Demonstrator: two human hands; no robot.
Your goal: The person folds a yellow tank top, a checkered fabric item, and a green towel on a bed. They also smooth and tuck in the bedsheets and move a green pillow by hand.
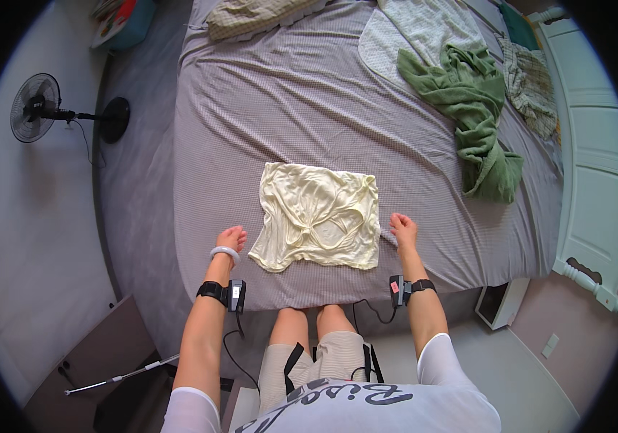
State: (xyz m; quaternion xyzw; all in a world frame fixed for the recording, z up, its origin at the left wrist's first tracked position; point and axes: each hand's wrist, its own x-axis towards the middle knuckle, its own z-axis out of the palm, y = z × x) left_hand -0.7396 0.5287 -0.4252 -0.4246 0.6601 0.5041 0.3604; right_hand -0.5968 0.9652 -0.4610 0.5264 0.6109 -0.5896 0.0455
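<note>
A pale yellow cloth garment (282,192) lies spread and wrinkled near the front edge of the bed, with thin straps gathered in a knot at its middle. My left hand (232,238) hovers just left of the garment, its fingers loosely curled and holding nothing; a pale bangle circles that wrist. To the garment's right is my right hand (403,228), fingers bent together, apart from the cloth, with nothing seen in it. Both forearms carry a strapped black device with a cable.
Under the garment is a bed with a grey-mauve sheet (309,113). A crumpled green blanket (482,119) and a white quilted cloth (384,43) lie at the upper right, by the white headboard (593,135). A checked pillow (254,16) is at the far edge; a black fan (35,108) stands left.
</note>
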